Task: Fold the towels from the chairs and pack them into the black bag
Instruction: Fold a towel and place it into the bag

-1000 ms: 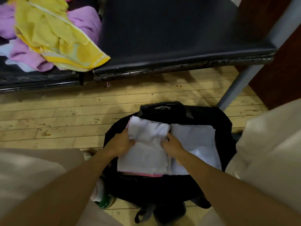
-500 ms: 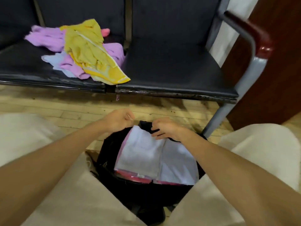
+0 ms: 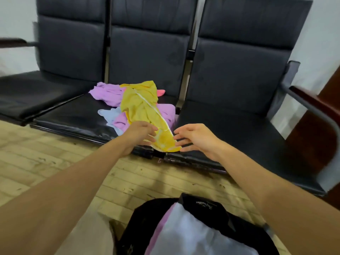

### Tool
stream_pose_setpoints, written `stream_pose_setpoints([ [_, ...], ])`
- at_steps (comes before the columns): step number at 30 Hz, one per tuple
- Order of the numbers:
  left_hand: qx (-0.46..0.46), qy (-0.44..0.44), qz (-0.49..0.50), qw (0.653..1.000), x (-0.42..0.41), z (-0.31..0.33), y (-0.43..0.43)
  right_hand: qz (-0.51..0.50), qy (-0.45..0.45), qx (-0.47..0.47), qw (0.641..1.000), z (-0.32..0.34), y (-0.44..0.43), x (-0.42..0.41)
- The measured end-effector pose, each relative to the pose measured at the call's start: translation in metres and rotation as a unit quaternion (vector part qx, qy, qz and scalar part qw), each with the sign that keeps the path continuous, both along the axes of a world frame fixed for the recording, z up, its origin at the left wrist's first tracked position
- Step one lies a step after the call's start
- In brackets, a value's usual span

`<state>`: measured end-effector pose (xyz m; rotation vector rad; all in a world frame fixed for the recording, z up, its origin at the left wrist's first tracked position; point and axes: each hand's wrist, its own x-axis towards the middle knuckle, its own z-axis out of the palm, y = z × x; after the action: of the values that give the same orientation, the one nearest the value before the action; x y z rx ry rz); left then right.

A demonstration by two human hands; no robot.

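Both hands out over the front of the middle seat (image 3: 73,116), nothing gripped. Left hand (image 3: 141,133): fingers straight and spread, tips over the near end of the yellow towel (image 3: 141,105); can't tell if they touch it or hover. Right hand (image 3: 196,138): fingers loose and splayed, tips just beside the towel's right edge, no clear contact. The yellow towel lies crumpled on top of the pile, running from the seat back down to the front lip, with its near corner hanging slightly over the edge. Under and around it are purple towels (image 3: 108,92), a blue towel (image 3: 107,115) poking out on the left and a pink scrap (image 3: 161,92) at the back. All of the pile is on the middle one of three black chairs (image 3: 239,70), with its right side reaching the gap to the right seat (image 3: 230,129). Armrest (image 3: 312,102) at far right. The bag (image 3: 202,205) is on the wood floor (image 3: 36,159) at bottom centre, between the forearms, and is open. Folded towels (image 3: 193,234) are stacked in it, pale one on top, with a purple edge showing along the left.
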<state>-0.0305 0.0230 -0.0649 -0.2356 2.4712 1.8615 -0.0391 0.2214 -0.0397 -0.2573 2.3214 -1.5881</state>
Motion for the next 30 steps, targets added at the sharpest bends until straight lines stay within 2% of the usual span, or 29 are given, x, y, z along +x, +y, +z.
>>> stream_pose_setpoints([
  [3,-0.012,-0.003,0.022,1.000,-0.021,-0.005,-0.011,-0.003,0.021,0.035,0.999,-0.007,-0.021,-0.024],
  [5,-0.021,-0.004,0.036,0.999,-0.029,-0.009,-0.016,0.006,0.073,0.107,0.992,-0.018,-0.034,-0.039],
  [6,-0.002,-0.004,0.046,0.999,-0.033,-0.010,-0.018,0.023,0.104,0.150,0.983,-0.025,-0.041,-0.045],
  [8,0.106,0.000,0.078,0.991,-0.036,-0.006,-0.022,0.072,0.142,0.220,0.963,-0.042,-0.056,-0.055],
  [10,0.188,0.021,0.113,0.975,-0.041,-0.002,-0.028,0.118,0.155,0.255,0.947,-0.060,-0.069,-0.063],
  [12,0.193,0.016,0.138,0.971,-0.045,-0.006,-0.035,0.148,0.168,0.272,0.936,-0.076,-0.077,-0.069],
  [15,0.162,-0.036,0.167,0.972,-0.047,-0.020,-0.038,0.151,0.190,0.286,0.927,-0.089,-0.080,-0.074],
  [20,0.181,-0.061,0.203,0.960,-0.048,-0.029,-0.040,0.111,0.266,0.235,0.928,-0.087,-0.076,-0.080],
  [23,0.245,-0.073,0.213,0.943,-0.047,-0.026,-0.035,0.089,0.282,0.217,0.930,-0.070,-0.068,-0.079],
  [25,0.282,-0.077,0.202,0.935,-0.048,-0.020,-0.024,0.025,0.270,0.153,0.950,-0.051,-0.061,-0.078],
  [27,0.309,-0.070,0.185,0.930,-0.048,-0.012,-0.009,-0.032,0.212,0.031,0.976,-0.032,-0.052,-0.078],
  [30,0.400,-0.076,0.139,0.903,-0.050,0.005,0.023,-0.073,0.134,-0.116,0.981,-0.009,-0.028,-0.078],
])
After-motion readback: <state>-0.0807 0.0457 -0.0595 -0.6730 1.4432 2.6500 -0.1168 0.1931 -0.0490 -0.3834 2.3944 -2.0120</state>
